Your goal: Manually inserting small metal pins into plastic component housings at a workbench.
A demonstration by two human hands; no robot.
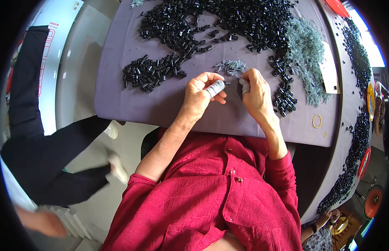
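My left hand (pixel 198 94) is closed in a pinch just above the table edge, its thumb wrapped in whitish tape. From its fingertips sticks a small metal spring (pixel 228 83). A short gap away, my right hand (pixel 258 94) is curled up, its thumb wrapped too; whatever its fingers hold is hidden. Right beyond both hands lies a small heap of thin grey metal springs (pixel 231 67). Short black plastic tubes (pixel 150 72) form a pile to the left, and more black tubes (pixel 284 98) lie beside my right hand.
A large mass of black tubes (pixel 253 21) covers the far tabletop (pixel 119 100), with a long grey spring heap (pixel 307 58) at right. A yellow ring (pixel 317 121) lies near the right corner. Another table (pixel 343 138) holds more black pieces. A person in black trousers (pixel 73 142) walks at left.
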